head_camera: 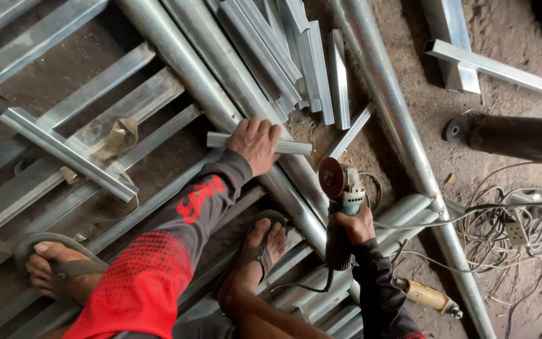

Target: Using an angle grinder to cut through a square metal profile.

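Beside the grinder disc (330, 176), left hand (255, 143) on short channel (293, 147)

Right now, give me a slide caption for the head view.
Left hand pins a short metal bar across steel pipes while right hand holds an angle grinder.

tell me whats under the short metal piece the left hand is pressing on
The short metal piece lies across long round steel pipes, pinned by the left hand. Its middle and the pipe right below are covered by the hand. The right hand holds an angle grinder near its free end.
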